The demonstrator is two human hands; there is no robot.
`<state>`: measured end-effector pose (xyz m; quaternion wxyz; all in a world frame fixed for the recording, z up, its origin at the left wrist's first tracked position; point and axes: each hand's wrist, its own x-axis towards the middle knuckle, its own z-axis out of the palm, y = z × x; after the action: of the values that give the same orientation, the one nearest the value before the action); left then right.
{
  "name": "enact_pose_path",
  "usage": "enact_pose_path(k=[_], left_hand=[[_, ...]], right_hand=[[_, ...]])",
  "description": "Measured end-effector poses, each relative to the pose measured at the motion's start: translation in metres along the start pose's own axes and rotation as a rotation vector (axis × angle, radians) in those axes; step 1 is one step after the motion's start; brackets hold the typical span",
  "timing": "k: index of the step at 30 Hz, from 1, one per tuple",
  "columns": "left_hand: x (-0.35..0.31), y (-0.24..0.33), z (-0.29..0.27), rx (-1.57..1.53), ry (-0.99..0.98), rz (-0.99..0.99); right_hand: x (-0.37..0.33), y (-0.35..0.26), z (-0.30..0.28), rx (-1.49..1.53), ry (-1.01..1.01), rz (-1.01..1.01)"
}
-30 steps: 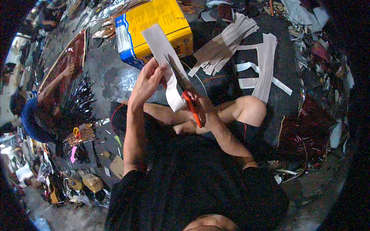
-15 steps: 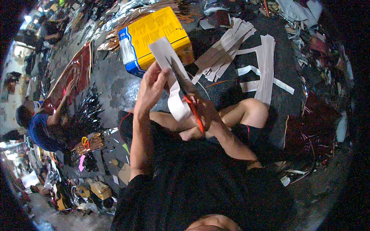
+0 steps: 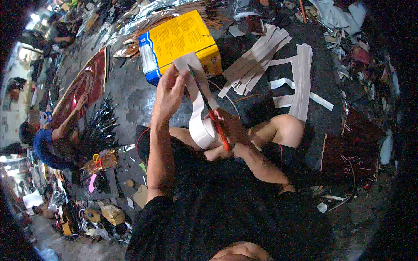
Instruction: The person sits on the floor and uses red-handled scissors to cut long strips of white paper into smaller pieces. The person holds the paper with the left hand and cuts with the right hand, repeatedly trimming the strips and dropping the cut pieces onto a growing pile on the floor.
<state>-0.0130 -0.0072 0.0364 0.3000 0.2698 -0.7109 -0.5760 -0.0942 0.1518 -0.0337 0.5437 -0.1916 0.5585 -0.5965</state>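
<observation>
As I watch: left hand (image 3: pixel 169 93) pinches part-slit white strip (image 3: pixel 197 103); right hand (image 3: pixel 231 127) clamps orange-handled scissors (image 3: pixel 219 129).
Uncut: upper end (image 3: pixel 186 58).
Seemingly done, upper-right: pale strips (image 3: pixel 257 61).

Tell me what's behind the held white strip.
Behind the white strip is a yellow box, showing around the strip's upper end. The strip and left hand hide part of the box's near side. That patch cannot be seen.
</observation>
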Motion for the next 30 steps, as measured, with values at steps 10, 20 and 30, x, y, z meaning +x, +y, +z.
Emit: enact_pose_path(k=[10,20,30], left_hand=[[0.0,-0.014,0.005,-0.065,-0.038,0.067],[0.001,-0.015,-0.005,-0.343,0.188,0.036],[-0.005,0.05,0.04,-0.381,0.143,0.202]], right_hand=[[-0.007,0.004,-0.019,-0.435,-0.157,-0.474],[-0.017,0.009,-0.044,-0.478,-0.024,-0.533],[0.017,-0.019,-0.053,-0.252,0.21,-0.709]])
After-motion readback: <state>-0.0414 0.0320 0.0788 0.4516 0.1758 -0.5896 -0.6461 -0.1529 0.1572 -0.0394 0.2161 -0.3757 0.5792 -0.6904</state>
